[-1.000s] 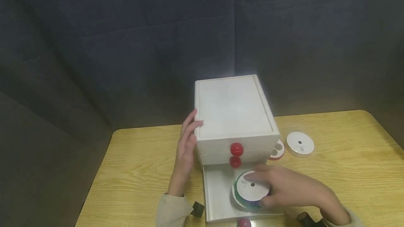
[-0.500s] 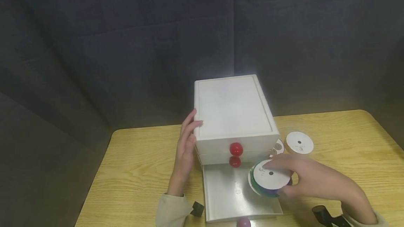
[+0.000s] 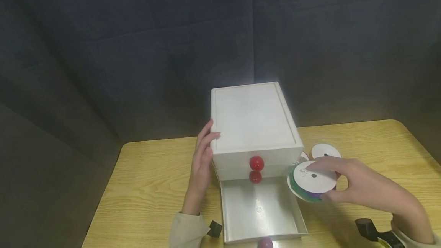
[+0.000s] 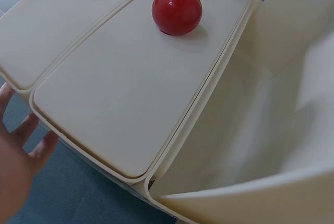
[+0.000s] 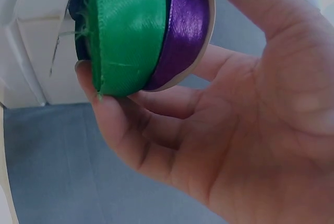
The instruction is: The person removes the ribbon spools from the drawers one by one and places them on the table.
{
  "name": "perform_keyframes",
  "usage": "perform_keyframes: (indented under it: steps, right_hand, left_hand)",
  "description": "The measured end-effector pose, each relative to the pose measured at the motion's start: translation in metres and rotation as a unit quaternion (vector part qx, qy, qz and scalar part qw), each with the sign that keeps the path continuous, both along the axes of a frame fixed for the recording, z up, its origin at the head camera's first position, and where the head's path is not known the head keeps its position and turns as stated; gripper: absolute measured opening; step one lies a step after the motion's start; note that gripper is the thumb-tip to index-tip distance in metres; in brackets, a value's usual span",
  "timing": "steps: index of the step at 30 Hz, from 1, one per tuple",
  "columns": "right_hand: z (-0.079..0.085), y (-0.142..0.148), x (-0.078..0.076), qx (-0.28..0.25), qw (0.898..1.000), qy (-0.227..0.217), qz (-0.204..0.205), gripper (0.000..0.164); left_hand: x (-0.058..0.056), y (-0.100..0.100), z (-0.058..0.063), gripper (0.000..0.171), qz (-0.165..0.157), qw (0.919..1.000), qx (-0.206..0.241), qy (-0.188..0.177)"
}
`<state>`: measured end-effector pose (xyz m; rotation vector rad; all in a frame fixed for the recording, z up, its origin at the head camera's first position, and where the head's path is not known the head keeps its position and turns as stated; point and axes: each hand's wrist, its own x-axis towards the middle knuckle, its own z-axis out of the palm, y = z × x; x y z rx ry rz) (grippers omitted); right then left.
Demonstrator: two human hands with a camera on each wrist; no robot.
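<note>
My right hand [image 3: 368, 183] grips stacked ribbon spools [image 3: 315, 179], holding them above the table just right of the pulled-out bottom drawer [image 3: 241, 206]. In the right wrist view, green ribbon [image 5: 130, 31] and purple ribbon [image 5: 185, 20] lie side by side, with fingers and thumb curled around them. Against the left side of the white drawer unit [image 3: 255, 118] rests my left hand [image 3: 201, 163], its fingertips touching the top edge. The left wrist view shows that hand [image 4: 18, 156] beside the unit, fingers extended, and the open drawer's interior [image 4: 250, 119].
Behind the held spools, a white-faced spool [image 3: 324, 149] lies on the wooden table [image 3: 155, 183]. Another spool [image 3: 304, 157] is partly hidden beside the unit. The closed drawers have red knobs [image 3: 256, 163]; a pinkish-purple knob [image 3: 265, 243] is on the open one. Dark curtain [image 3: 172, 49] hangs behind.
My right hand has lifted the ribbon spools out of the open drawer and moved them right and away from me. The left hand stays against the unit.
</note>
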<state>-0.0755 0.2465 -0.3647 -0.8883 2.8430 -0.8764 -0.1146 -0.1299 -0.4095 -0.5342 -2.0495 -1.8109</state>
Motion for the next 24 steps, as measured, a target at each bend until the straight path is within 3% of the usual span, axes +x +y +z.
perform_keyframes:
  steps: [5, 16, 24]
  right_hand:
    - [0.001, 0.011, -0.003, 0.000, 0.999, 0.023, -0.033, 0.058]
    - [-0.004, 0.024, -0.022, -0.011, 0.994, -0.008, -0.108, 0.054]
    - [-0.013, 0.035, -0.039, -0.011, 0.987, -0.040, -0.157, 0.065]
  left_hand:
    - [0.000, -0.001, 0.000, 0.041, 0.000, 1.0000, -0.001, 0.000]
    - [0.000, -0.002, -0.001, 0.041, -0.002, 1.0000, -0.002, 0.006]
    - [-0.001, -0.002, -0.002, 0.040, -0.007, 0.9999, -0.001, 0.011]
